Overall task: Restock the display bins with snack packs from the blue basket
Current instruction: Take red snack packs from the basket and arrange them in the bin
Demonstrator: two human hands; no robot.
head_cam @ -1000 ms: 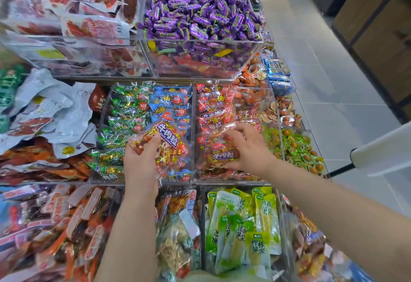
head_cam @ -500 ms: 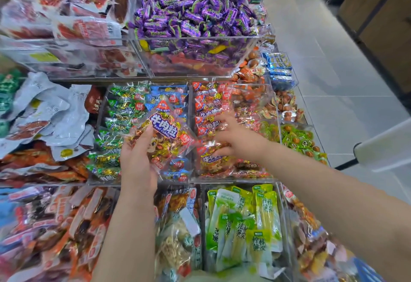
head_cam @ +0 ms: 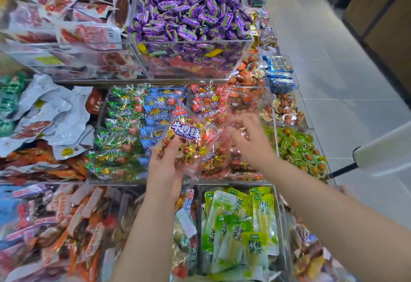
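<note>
My left hand (head_cam: 165, 166) grips a clear snack pack (head_cam: 186, 137) with a purple label and gold-wrapped pieces, held tilted above the middle row of clear display bins. My right hand (head_cam: 251, 139) hovers with fingers spread over the bin of red snack packs (head_cam: 213, 103), just right of the held pack; it is blurred and I see nothing in it. Green packs (head_cam: 120, 121) and blue packs (head_cam: 160, 103) fill the bin to the left. The blue basket is not in view.
A raised bin of purple candies (head_cam: 189, 14) stands behind. Yellow-green packs (head_cam: 240, 226) fill a near bin. White and red pouches (head_cam: 44, 108) lie at left. Small green cups (head_cam: 298, 148) sit at the right edge, beside a tiled aisle (head_cam: 333, 70) and a white handle (head_cam: 382, 150).
My right hand has lifted off the red packs and moved up and right, fingers spreading. My left hand has raised the purple-labelled pack and carried it rightward toward the red bin.
</note>
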